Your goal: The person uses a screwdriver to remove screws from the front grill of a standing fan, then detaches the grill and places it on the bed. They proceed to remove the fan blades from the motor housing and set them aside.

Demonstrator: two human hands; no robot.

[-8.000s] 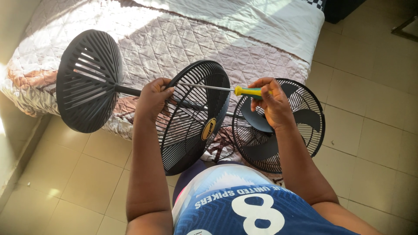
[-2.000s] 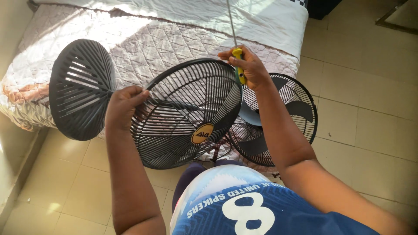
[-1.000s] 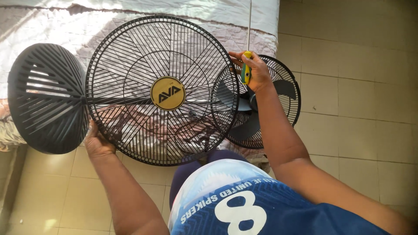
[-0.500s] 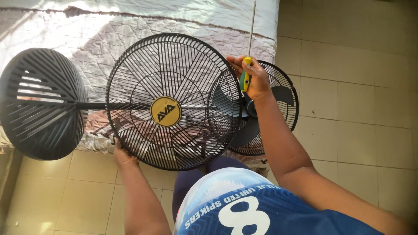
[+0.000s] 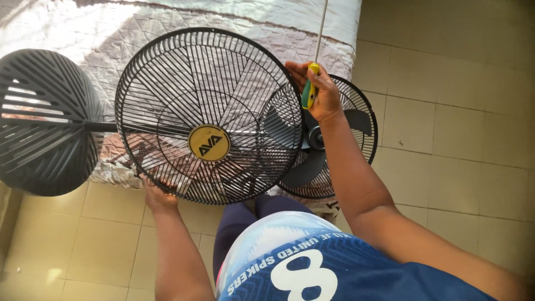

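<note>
Round gold badge [image 5: 209, 143] (perhaps glossy) mid-grille [image 5: 167, 72].

one view only — camera on your head, looking steeply down past your chest at your own arms. close range: front grille [image 5: 209, 114] fills middle of frame, left hand [image 5: 157, 195] under its lower rim, right hand [image 5: 317, 92] at its right edge. bed [image 5: 312, 22] along top, tiled floor [image 5: 446, 122] right and below — no second view, nothing shared.

A round black wire fan guard [image 5: 209, 114] with a gold centre badge, held face-up beside a yellow-handled screwdriver [image 5: 310, 83].
</note>
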